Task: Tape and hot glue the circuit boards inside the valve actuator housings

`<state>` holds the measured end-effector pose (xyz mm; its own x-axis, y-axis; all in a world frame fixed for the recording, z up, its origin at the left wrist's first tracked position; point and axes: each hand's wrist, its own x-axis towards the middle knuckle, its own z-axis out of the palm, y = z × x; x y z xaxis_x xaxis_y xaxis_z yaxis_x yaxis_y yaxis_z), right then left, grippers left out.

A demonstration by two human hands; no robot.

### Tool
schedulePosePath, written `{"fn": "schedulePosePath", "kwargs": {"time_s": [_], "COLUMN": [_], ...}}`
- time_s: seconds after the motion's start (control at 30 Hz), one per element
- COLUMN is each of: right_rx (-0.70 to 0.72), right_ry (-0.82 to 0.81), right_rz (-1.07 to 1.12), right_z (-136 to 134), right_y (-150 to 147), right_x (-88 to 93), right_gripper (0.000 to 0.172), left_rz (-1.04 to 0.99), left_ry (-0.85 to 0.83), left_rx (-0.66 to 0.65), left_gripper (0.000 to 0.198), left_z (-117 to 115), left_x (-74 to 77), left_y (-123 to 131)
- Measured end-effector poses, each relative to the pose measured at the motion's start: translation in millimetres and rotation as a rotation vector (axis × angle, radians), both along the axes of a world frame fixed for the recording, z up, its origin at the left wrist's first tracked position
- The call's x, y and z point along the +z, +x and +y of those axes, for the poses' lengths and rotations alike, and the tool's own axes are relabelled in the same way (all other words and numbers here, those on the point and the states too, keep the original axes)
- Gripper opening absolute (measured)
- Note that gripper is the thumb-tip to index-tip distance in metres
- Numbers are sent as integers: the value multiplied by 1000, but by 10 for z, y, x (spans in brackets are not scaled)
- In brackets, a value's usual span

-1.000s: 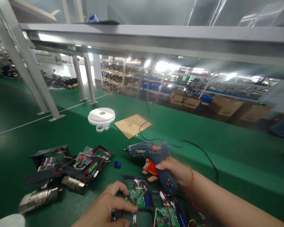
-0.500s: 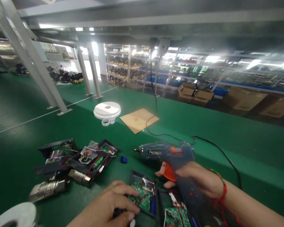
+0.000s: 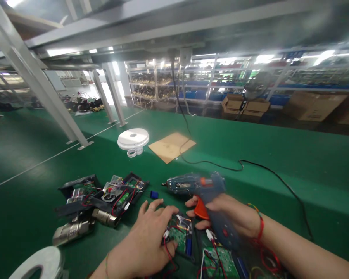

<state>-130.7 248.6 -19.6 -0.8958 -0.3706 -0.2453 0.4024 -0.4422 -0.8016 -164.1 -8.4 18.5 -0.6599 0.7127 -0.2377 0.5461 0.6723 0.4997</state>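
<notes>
My right hand [image 3: 218,209] is wrapped round the handle of a dark blue-grey hot glue gun [image 3: 192,184], fingers at its orange trigger [image 3: 201,210]. The nozzle points left, above the table. My left hand [image 3: 148,238] lies over the left edge of a small black housing with a green circuit board [image 3: 178,237], fingers spread. Between its thumb and index finger shows a white connector [image 3: 166,233] on red and black wires; I cannot tell whether they touch it. A second circuit board [image 3: 221,261] in a black housing sits below the glue gun, partly hidden.
On the left lie opened black housings [image 3: 110,193] with wires and metal fittings [image 3: 72,231]. A blue part [image 3: 154,194] is beside them. Further back are white reels [image 3: 133,138] and cardboard [image 3: 172,147]. A black cord [image 3: 273,171] runs across the green table [image 3: 279,151]. Another reel [image 3: 37,263] stands front left.
My left hand has moved up and over the housing's left side, and the white connector has come up from the table's front to the board. The glue gun has shifted slightly left, still held.
</notes>
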Motion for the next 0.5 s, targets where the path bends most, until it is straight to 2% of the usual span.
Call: {"fn": "schedulePosePath", "kwargs": {"time_s": [0.27,0.5], "right_rx": [-19,-25], "right_ry": [-18,12], "right_rz": [-35,-54], "right_z": [3,-4], "right_y": [-10,-7], "right_x": [-20,-2], "right_gripper": [35,36], "left_rz": [-50,4], "left_ry": [86,82], "left_rx": [-51,-188], "left_gripper": [67,72], "left_z": [-20,-7], "left_x": [-90,-98], "left_y": [-32,-62]}}
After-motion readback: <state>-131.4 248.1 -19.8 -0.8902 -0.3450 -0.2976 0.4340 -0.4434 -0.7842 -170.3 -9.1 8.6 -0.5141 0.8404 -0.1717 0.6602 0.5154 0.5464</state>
